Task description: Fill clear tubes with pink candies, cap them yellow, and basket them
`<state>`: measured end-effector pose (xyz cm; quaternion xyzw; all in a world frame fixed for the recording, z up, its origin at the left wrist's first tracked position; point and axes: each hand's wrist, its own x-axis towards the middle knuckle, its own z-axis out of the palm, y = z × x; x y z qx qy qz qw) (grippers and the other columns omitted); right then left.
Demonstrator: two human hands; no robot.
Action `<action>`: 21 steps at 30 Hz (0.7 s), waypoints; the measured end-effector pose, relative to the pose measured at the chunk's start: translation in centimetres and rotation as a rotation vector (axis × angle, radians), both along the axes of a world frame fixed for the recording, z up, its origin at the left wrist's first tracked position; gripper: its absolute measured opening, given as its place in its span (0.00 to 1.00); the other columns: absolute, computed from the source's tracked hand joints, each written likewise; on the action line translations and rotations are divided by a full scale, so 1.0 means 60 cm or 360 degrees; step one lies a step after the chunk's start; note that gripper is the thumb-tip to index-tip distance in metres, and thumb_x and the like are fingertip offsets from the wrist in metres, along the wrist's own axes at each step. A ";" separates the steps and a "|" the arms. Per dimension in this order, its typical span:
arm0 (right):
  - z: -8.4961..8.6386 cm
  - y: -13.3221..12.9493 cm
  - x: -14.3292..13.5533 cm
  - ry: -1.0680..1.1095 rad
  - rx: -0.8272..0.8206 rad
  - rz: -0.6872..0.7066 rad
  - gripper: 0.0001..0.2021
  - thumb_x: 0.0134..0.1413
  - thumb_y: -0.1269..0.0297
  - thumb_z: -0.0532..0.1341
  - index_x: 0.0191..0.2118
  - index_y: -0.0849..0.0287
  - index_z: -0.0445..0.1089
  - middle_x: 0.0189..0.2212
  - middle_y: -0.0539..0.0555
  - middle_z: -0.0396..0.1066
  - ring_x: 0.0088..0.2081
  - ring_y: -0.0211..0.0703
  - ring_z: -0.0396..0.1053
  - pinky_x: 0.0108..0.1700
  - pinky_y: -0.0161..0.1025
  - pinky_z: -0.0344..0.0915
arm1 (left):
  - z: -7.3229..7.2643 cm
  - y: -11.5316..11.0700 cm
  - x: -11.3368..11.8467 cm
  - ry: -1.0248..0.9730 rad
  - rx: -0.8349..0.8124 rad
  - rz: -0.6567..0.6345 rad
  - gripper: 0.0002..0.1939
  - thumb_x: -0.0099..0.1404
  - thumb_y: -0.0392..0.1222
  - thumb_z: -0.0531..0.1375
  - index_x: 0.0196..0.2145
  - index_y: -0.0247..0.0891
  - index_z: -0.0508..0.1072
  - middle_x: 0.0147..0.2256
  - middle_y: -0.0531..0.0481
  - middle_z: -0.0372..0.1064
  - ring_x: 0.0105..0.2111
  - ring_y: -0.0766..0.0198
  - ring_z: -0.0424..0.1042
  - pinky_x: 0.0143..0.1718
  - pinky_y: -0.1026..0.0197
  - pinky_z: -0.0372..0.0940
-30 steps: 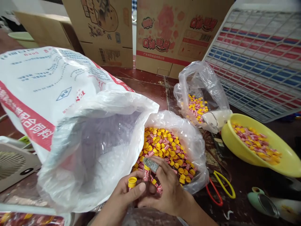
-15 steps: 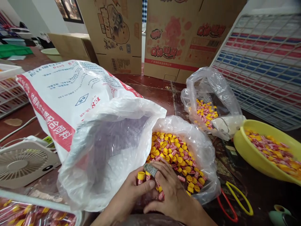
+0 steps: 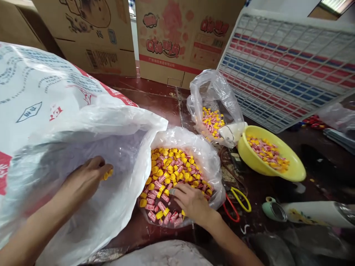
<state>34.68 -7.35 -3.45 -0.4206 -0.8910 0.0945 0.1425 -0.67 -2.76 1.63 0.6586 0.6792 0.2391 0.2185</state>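
Observation:
My left hand (image 3: 90, 177) is inside the mouth of a large white printed sack (image 3: 122, 225), closed on small yellow-capped tubes (image 3: 107, 174); only their yellow caps show past the fingers. To the right, a clear plastic bag (image 3: 191, 138) lies with its mouth wide, full of small red-and-white tubes with yellow caps (image 3: 173, 168). My right hand (image 3: 192, 201) rests over the near part of this pile, fingers a little apart and bent down among the tubes. A grey wrap (image 3: 172, 191) covers one of its fingers. Its thumb tip is partly hidden.
Behind the pile stands another clear bag of tubes (image 3: 212, 120), beside a yellow basin (image 3: 266, 171) holding more. Red-handled and yellow-handled scissors (image 3: 240, 199) and a white flask (image 3: 313, 214) lie to the right. Cardboard boxes (image 3: 183, 40) and a white wire rack (image 3: 283, 74) stand at the back.
My hands have separated: the left has moved left into the sack with the tubes, the right stays at the pile. The view has shifted right, and the fan is out of sight.

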 end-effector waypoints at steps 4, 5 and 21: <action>-0.018 -0.002 -0.020 -0.0151 0.0023 -0.0040 0.08 0.62 0.75 0.63 0.44 0.57 0.69 0.43 0.55 0.74 0.43 0.46 0.75 0.41 0.39 0.72 | -0.002 -0.011 -0.003 0.0234 0.0085 -0.0211 0.12 0.59 0.36 0.56 0.34 0.42 0.81 0.41 0.47 0.77 0.44 0.49 0.72 0.41 0.61 0.62; -0.020 0.000 -0.018 -0.0162 0.0017 -0.0050 0.08 0.62 0.76 0.63 0.43 0.57 0.68 0.43 0.55 0.74 0.42 0.47 0.75 0.40 0.39 0.72 | 0.001 -0.019 -0.003 0.0227 0.0077 -0.0214 0.11 0.61 0.40 0.58 0.35 0.43 0.81 0.39 0.48 0.78 0.44 0.49 0.73 0.42 0.61 0.63; 0.103 -0.017 -0.065 0.1309 -0.0544 -0.0047 0.10 0.66 0.58 0.65 0.48 0.55 0.78 0.42 0.56 0.80 0.44 0.46 0.79 0.48 0.40 0.77 | 0.023 -0.164 0.197 -0.1691 -0.0779 0.0097 0.18 0.53 0.55 0.73 0.29 0.38 0.79 0.24 0.55 0.68 0.25 0.66 0.63 0.28 0.66 0.60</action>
